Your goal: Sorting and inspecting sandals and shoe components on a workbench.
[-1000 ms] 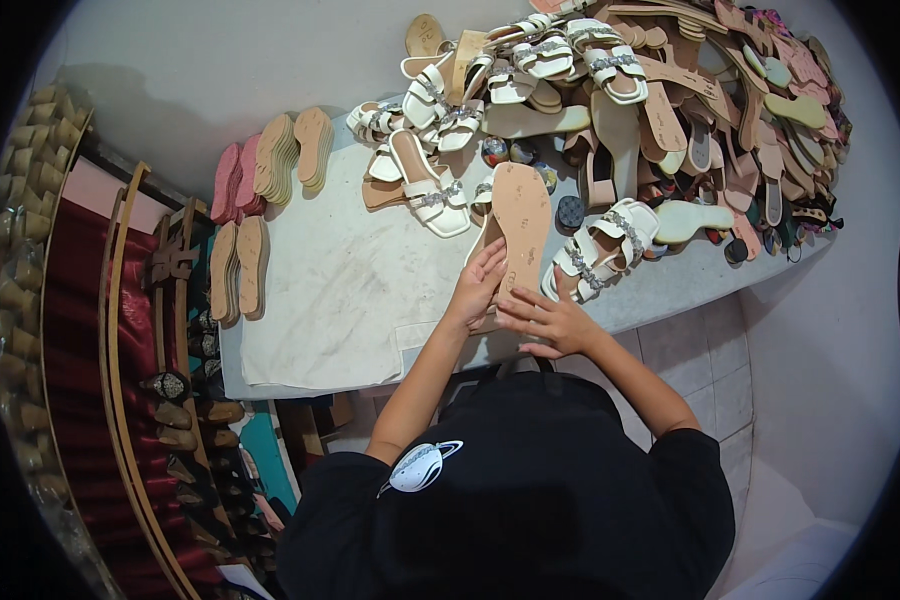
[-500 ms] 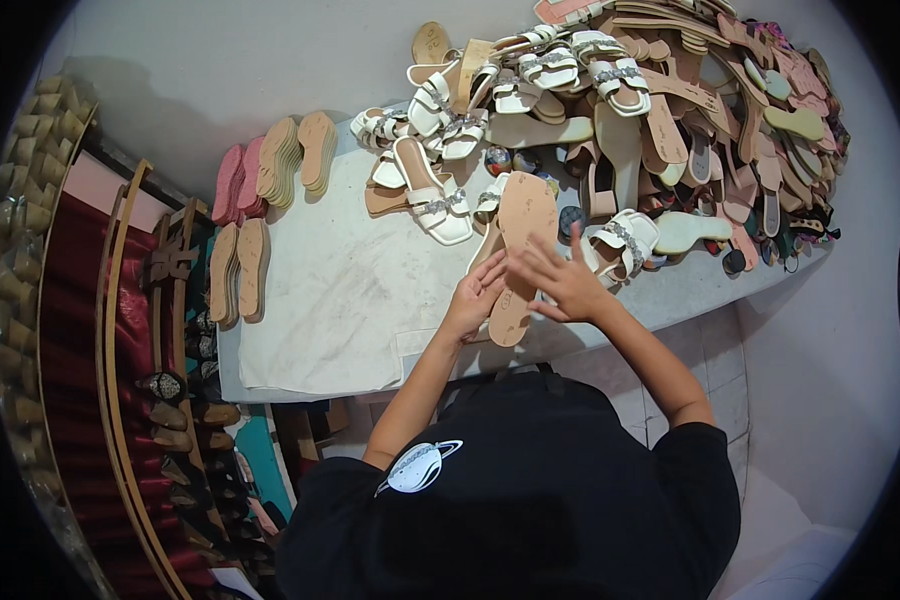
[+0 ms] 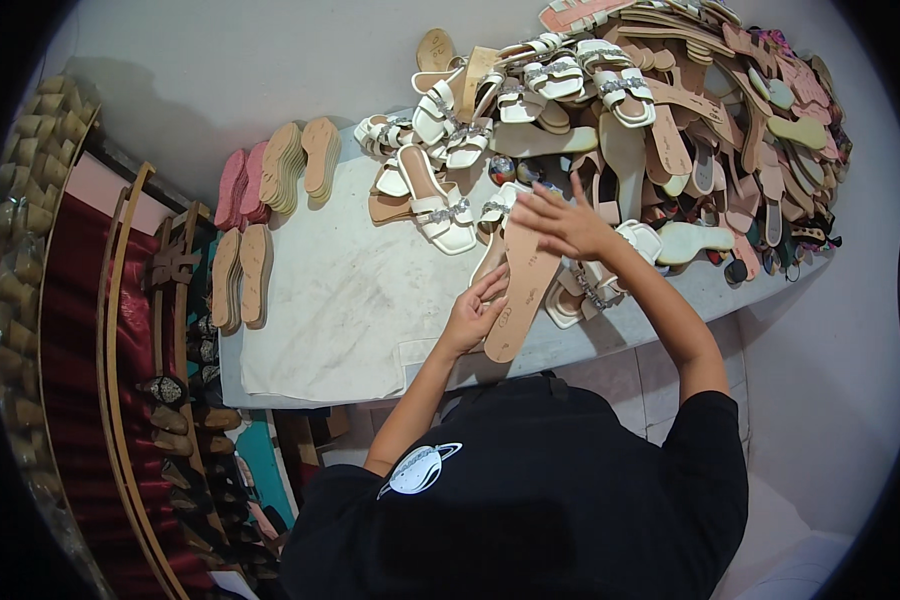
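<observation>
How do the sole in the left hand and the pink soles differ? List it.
The sole is tan; the pink soles are pink. The sole is in the left hand, with the right hand over its far end; the pink soles sit stacked, touched by neither hand. Both are foot-shaped.

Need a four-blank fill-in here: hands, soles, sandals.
The left hand holds the tan sole by its ____ (left/right) edge.
The right hand is spread over the sole's ____ (near/far) end.
The square-toed sandals have ____ straps.
Of the sole stacks at left, some are tan, others ____.

Missing: left; far; white; pink.
</observation>
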Demonstrator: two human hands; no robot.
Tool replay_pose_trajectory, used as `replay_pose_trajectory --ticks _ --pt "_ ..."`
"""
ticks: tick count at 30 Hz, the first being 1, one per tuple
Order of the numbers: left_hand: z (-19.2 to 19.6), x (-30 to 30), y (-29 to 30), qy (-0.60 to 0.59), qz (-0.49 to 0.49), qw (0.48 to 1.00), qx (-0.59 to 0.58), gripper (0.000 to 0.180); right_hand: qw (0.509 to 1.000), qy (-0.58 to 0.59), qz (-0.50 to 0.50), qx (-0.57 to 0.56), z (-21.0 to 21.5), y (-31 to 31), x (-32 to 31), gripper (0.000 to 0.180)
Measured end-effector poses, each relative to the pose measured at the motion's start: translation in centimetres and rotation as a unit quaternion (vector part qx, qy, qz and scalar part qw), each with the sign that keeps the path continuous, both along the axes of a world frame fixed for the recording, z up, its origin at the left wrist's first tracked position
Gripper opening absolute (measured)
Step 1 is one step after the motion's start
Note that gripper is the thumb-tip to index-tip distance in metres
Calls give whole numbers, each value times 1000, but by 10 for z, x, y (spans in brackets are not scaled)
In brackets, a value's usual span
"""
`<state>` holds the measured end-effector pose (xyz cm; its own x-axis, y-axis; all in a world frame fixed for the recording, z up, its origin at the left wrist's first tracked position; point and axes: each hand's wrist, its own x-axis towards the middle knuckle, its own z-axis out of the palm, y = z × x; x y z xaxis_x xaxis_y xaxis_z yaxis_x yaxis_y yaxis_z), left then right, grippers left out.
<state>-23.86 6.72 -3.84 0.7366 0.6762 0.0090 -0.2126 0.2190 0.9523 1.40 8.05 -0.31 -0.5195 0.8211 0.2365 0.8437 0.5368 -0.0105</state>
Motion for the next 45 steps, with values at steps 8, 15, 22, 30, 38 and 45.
replay_pose_trajectory --ticks 8,15,22,30,38,45 --pt "-16 -6 6 -2 57 998 -14 51 980 65 -157 103 -15 -16 -54 60" --pt "-25 -33 23 0 182 983 -11 52 986 115 71 -96 -48 -90 -125 57" --pt "-15 -82 42 16 250 967 -40 51 956 283 38 -67 -44 -70 -167 44" --pt "-8 -150 74 8 278 960 -28 49 932 328 -148 -51 -34 -13 -264 102" --pt "10 -203 117 5 288 956 -46 46 935 298 -191 -29 -46 32 -335 113" --pt "6 -232 157 -8 306 952 -23 39 914 327 -241 -18 -58 72 -385 104"
